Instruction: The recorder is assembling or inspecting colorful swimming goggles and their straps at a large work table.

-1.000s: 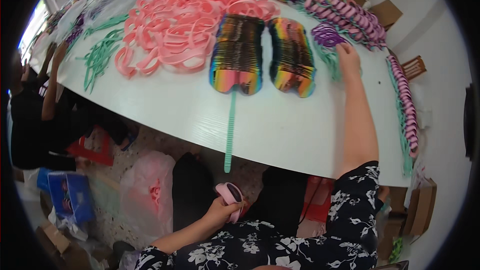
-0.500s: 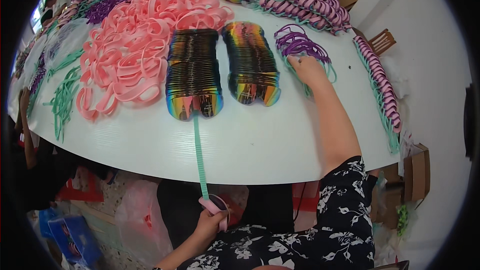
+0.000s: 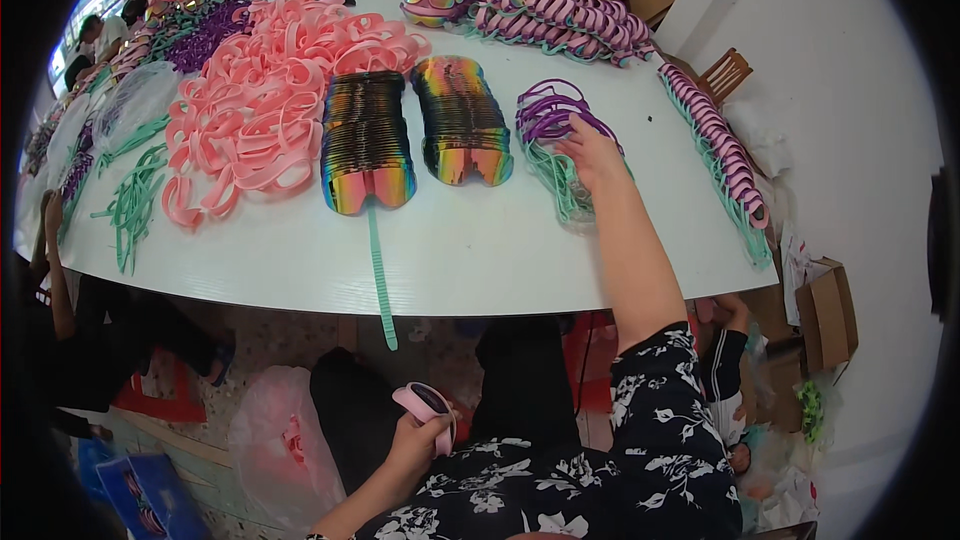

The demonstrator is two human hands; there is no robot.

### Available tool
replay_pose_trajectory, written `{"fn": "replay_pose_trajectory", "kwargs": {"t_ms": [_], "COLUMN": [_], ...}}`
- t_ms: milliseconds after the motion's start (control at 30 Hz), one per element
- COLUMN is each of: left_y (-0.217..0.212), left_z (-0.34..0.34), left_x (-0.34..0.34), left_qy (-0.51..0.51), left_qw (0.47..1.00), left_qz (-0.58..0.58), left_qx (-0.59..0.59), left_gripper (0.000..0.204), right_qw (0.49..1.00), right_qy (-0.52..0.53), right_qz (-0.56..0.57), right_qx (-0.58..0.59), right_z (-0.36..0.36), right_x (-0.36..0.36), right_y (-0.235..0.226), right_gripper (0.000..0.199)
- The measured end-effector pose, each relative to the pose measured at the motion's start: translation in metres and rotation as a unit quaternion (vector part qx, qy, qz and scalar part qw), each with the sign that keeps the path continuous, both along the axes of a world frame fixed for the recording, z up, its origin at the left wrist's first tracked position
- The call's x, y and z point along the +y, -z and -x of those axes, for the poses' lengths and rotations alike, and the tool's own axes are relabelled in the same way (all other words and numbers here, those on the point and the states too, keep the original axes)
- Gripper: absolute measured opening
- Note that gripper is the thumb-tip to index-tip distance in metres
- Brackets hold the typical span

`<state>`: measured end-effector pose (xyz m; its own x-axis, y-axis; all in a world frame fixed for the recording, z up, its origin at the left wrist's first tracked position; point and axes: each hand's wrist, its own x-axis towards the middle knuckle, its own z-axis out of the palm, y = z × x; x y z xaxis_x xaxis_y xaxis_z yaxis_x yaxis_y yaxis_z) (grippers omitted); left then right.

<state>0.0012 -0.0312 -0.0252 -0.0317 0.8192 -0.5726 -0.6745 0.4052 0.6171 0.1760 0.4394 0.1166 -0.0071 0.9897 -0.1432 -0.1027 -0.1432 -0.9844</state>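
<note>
My left hand [image 3: 418, 443], held low over my lap, is closed around a pink goggle frame [image 3: 428, 406] with a dark inside. My right hand [image 3: 592, 154] reaches over the table, fingers apart and touching a bundle of purple straps [image 3: 545, 110] with green straps [image 3: 560, 180] below. Two stacked rows of shiny rainbow-coloured goggle lenses, a left row [image 3: 366, 140] and a right row [image 3: 462, 120], lie left of that bundle. From under the left row a flat green strap [image 3: 379, 270] runs toward me and hangs over the table edge, apart from the frame.
A large heap of pink frames [image 3: 260, 90] covers the table's left-middle. Assembled goggles lie in rows at the back [image 3: 560, 22] and right edge [image 3: 715, 145]. Loose green straps [image 3: 133, 195] lie at left. Co-workers sit around the table. Cardboard boxes [image 3: 828, 315] stand at right.
The view has shifted, showing more of the far side. My right hand's fingers have spread over the straps. The pink frame is now farther from the green strap's hanging end.
</note>
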Motion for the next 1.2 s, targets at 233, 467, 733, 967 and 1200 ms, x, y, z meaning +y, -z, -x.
{"fn": "replay_pose_trajectory", "kwargs": {"t_ms": [233,467,733,967,1200], "left_y": [-0.015,-0.015,-0.010,-0.011,-0.001], "left_z": [-0.004,-0.006,-0.009,-0.021,-0.014], "left_x": [-0.010,-0.013,-0.014,-0.017,-0.022], "left_qy": [-0.019,-0.023,-0.020,-0.016,-0.035], "left_qw": [1.000,0.998,0.999,0.999,0.998], "left_qz": [-0.005,-0.018,-0.028,-0.039,-0.038], "left_qx": [0.020,0.049,0.039,0.021,0.033], "left_gripper": [0.027,0.030,0.028,0.028,0.030], "right_qw": [0.975,0.979,0.987,0.967,0.979], "right_qy": [0.071,0.020,-0.029,-0.058,-0.016], "right_qz": [0.092,0.112,0.019,0.084,-0.027], "right_qx": [0.189,0.169,0.160,0.235,0.200], "right_z": [0.027,0.007,-0.014,0.025,0.016], "right_x": [-0.002,-0.004,-0.055,-0.042,-0.040], "right_y": [-0.028,-0.026,-0.078,-0.054,-0.051], "right_gripper": [0.065,0.045,0.017,0.034,0.009]}}
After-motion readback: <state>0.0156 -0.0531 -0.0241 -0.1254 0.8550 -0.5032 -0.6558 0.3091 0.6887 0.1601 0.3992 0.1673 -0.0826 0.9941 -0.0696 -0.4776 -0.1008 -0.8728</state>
